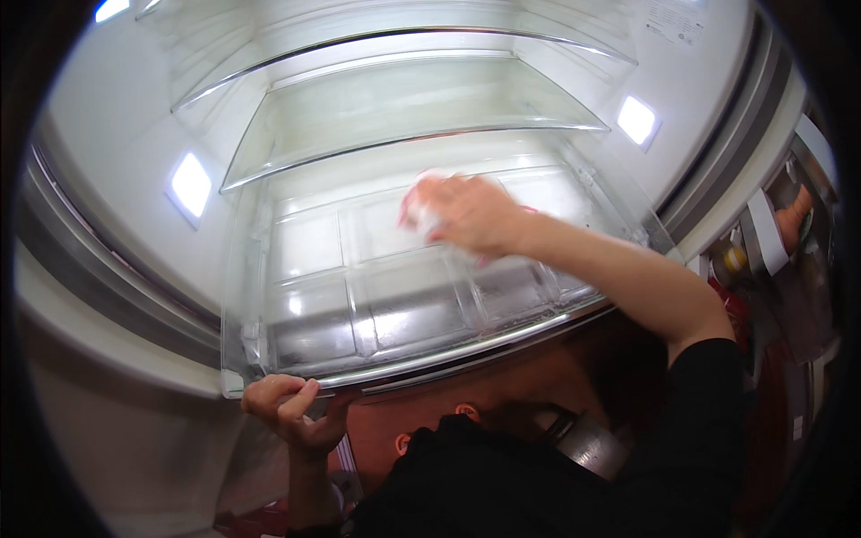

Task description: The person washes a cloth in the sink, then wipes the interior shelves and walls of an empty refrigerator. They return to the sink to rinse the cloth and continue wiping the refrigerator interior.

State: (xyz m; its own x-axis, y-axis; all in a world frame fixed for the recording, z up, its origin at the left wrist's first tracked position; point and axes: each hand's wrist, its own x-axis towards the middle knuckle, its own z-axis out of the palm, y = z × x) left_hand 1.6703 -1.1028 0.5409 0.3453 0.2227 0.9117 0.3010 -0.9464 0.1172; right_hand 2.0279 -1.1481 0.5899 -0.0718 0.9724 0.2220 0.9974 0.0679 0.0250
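My right hand (479, 212), slightly blurred, holds a crumpled white-and-pink cloth (425, 214) over the lowest visible glass shelf (313, 245) inside a refrigerator. Whether the cloth touches the glass is hard to tell. Ribbed panels show through this clear shelf, and a shiny trim strip (430, 353) runs along its front edge. At the front left corner of the shelf, my left hand (286, 407) grips that edge, its thumb lying on top. Part of the cloth is hidden under my right fingers.
Two more glass shelves, a middle one (403, 101) and an upper one (397, 17), sit above. Lit lamps glow on the left wall (191, 189) and right wall (636, 122). An open door with filled bins (767, 232) stands at right. Below is a reddish-brown floor (383, 430).
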